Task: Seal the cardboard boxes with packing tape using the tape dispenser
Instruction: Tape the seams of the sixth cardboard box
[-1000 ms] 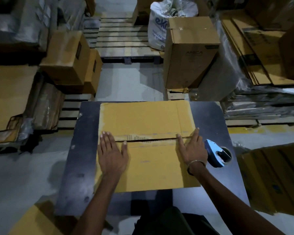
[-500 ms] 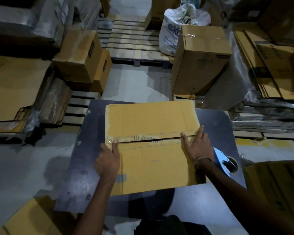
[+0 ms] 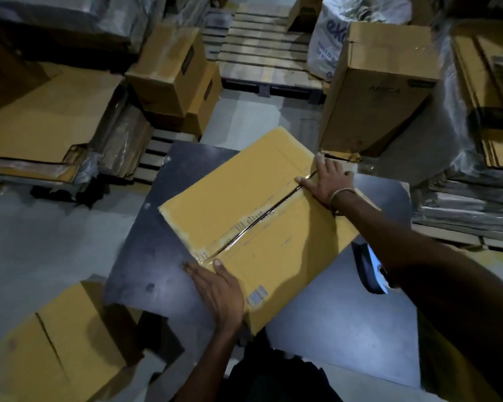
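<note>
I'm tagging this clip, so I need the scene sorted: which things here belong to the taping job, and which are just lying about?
Part of the job:
- cardboard box on the dark table
- left hand and right hand, holding its ends
- tape dispenser, beside the box

Lying about:
- tall carton
- white sack
- wooden pallet
- flattened cardboard stack

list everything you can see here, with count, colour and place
box: one, yellow-brown, turned askew on the table, top seam untaped
table: one, dark, centre
tape dispenser: one, blue, on the table's right side, partly behind the right forearm
sealed boxes: at least three, brown, on the floor beyond the table
flat cardboard: stacks, brown, far left and far right
pallet: one, wooden, top centre
sack: one, white, top right
hands: left hand on the box's near end; right hand flat on its far end
</note>
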Motion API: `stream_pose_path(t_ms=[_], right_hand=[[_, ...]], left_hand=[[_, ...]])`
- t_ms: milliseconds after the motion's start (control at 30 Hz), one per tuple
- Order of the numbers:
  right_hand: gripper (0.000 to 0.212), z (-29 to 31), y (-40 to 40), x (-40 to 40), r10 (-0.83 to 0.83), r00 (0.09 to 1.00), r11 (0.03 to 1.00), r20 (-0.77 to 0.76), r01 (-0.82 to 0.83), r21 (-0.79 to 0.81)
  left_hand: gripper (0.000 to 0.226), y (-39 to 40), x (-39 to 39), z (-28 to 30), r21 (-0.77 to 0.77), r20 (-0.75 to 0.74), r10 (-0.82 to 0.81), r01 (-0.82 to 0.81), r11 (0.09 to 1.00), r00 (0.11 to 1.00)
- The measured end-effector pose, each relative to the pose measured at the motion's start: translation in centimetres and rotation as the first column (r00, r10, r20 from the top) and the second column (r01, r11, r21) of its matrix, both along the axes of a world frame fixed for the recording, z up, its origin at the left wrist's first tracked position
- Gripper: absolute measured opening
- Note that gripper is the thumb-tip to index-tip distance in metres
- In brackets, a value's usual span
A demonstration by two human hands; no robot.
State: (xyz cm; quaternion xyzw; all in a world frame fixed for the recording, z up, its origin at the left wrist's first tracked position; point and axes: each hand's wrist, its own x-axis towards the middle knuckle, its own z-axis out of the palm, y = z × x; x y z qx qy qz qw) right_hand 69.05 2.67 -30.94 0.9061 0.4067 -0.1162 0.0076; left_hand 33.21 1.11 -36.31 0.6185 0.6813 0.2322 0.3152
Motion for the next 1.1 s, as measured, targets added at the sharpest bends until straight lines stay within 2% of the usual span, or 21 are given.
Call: stream_pose_path(t_ms=[67,100,167,267,333,400,467,600,667,733,867,1000,1100], right_hand=[[0.081,0.4,-1.5,-2.3,-0.072,0.997,0.993,-0.033,0.075,0.086],[0.074,0.4,-2.9,-3.7,-0.094,0.994,0.98,-0.056,0.103,0.169],[0.064,0.4,-6.9,-6.9,-0.121,0.988,0.927,-0.092,0.146,0.345],[0.048,-0.6,-14.9,-9.8,-0.295,0.943,0.774,-0.153,0.33,0.54],[0.042,-2.6,-20.6,-9.9,-0.469,0.866,0.637,-0.175,0.469,0.612],[0.042,-5.3,-25.2,-9.2,-0.599,0.776,0.596,-0.195,0.595,0.54],[0.04,-7.5,-28.1,-8.2,-0.626,0.756,0.678,-0.19,0.649,0.347],[0.055,-10.5,-29.6,-7.0,-0.43,0.895,0.891,-0.122,0.442,0.103],[0.059,-11.4,-29.0,-6.4,-0.368,0.926,0.93,-0.081,0.367,-0.017],[0.052,-11.5,-28.0,-5.8,-0.35,0.934,0.935,-0.073,0.343,-0.092],[0.032,-10.6,-27.2,-5.2,-0.387,0.912,0.918,-0.132,0.369,-0.146],[0.038,-8.2,-28.0,-5.1,-0.475,0.867,0.88,-0.151,0.47,-0.071],[0.026,-4.5,-28.6,-5.8,-0.487,0.864,0.871,-0.127,0.491,0.0]], left_hand=[[0.07,-0.4,0.2,0.3,0.116,-0.154,-0.06,0.078,0.99,0.986],[0.068,-0.5,0.1,0.6,0.167,-0.247,-0.126,0.17,0.971,0.961],[0.063,-0.3,0.1,1.1,0.245,-0.437,-0.291,0.424,0.872,0.851],[0.057,0.1,0.0,0.8,0.245,-0.557,-0.483,0.689,0.682,0.675],[0.058,-0.2,0.0,0.4,0.212,-0.562,-0.55,0.75,0.627,0.618],[0.061,-0.7,0.0,0.3,0.177,-0.536,-0.583,0.757,0.629,0.61],[0.061,-0.8,0.1,0.3,0.19,-0.51,-0.584,0.745,0.64,0.632],[0.057,-0.9,0.3,0.8,0.211,-0.477,-0.585,0.732,0.648,0.656],[0.055,-1.0,0.5,0.9,0.242,-0.465,-0.578,0.725,0.645,0.67],[0.053,-0.9,0.6,0.9,0.278,-0.455,-0.578,0.725,0.63,0.677],[0.051,-1.2,0.3,0.5,0.325,-0.466,-0.554,0.716,0.619,0.69],[0.053,-1.9,0.4,0.2,0.312,-0.482,-0.541,0.712,0.629,0.689],[0.057,-1.7,0.0,0.0,0.262,-0.467,-0.56,0.712,0.652,0.685]])
